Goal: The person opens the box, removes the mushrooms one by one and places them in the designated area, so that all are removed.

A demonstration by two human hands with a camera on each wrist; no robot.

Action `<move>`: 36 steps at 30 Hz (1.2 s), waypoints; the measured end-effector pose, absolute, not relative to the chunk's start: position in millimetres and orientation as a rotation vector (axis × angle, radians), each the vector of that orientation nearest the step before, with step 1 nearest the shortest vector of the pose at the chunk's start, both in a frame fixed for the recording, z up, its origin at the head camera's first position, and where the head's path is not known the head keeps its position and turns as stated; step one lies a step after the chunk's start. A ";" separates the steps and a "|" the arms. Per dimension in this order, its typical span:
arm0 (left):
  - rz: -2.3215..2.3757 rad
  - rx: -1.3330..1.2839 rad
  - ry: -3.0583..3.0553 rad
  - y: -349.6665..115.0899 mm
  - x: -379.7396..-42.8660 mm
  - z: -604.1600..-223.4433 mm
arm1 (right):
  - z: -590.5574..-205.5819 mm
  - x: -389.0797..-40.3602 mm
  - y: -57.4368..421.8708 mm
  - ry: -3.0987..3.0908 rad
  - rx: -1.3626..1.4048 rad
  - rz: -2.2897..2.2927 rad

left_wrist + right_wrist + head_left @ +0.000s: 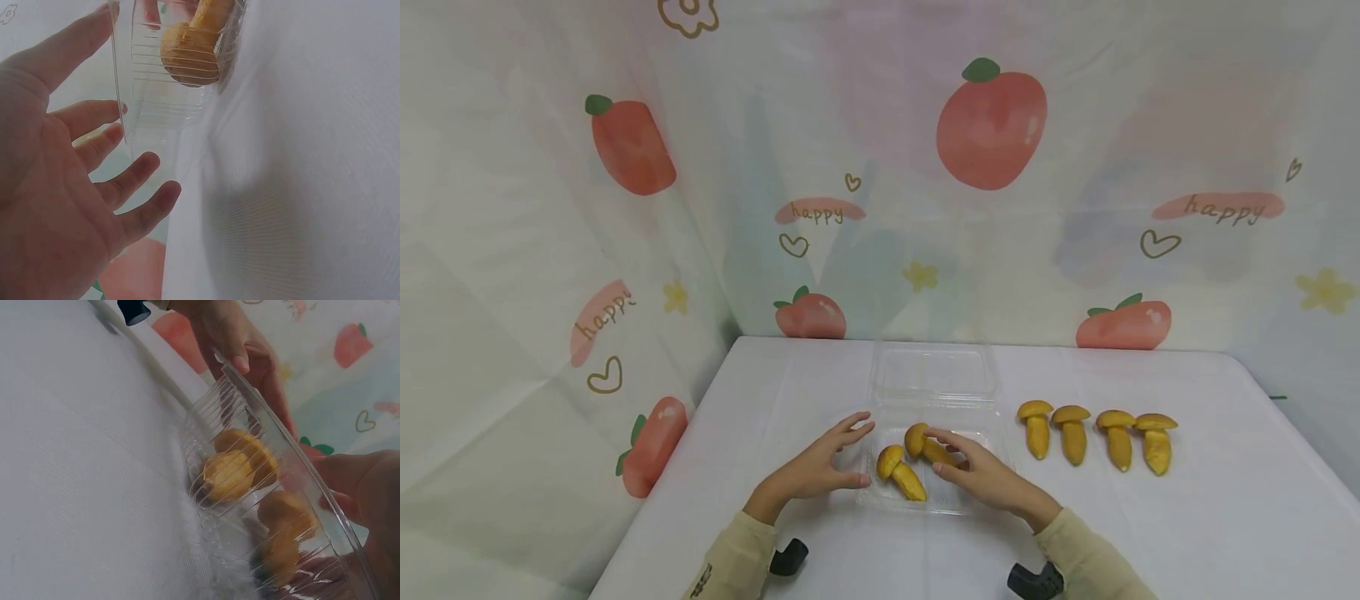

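Note:
A clear plastic clamshell box [958, 507] lies with its lid [934, 375] folded back, away from me. Inside are two yellow-brown mushrooms: the near-left mushroom [904, 475] lies aslant, and the other mushroom [916, 439] lies behind it to the right. My left hand [814, 468] is at the box's left side, thumb and fingers spread, fingertips right at the rim in the left wrist view. Over the right part of the box, my right hand [988, 477] reaches in with loosely bent fingers, index and thumb apart around the rear mushroom's stem, partly hiding it.
To the right of the box, several more mushrooms [1074, 435] lie in a row with caps away from me. A white cloth [1232, 517] covers the table. Behind stands a printed fabric backdrop [895, 125], with another along the left.

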State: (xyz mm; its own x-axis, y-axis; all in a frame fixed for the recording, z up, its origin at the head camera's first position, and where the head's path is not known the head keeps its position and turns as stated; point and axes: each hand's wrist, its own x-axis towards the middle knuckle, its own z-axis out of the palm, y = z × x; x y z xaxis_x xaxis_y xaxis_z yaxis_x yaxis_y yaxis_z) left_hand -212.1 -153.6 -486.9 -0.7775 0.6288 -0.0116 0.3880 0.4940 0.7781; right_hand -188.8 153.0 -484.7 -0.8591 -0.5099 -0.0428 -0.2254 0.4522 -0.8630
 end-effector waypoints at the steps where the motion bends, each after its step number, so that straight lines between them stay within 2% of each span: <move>1: 1.161 0.860 2.449 -153.6 -212.0 -487.0 | -484.8 -189.0 153.1 2.400 -0.634 -1.361; 8: 1.165 0.849 2.448 -153.8 -211.7 -486.3 | -484.6 -189.2 153.2 2.361 -0.688 -1.336; 17: 1.152 0.857 2.455 -153.5 -211.5 -486.3 | -485.3 -189.8 151.1 2.375 -0.926 -1.304; 36: 1.167 0.842 2.441 -153.8 -211.2 -485.6 | -488.5 -187.8 156.4 2.439 -0.768 -1.250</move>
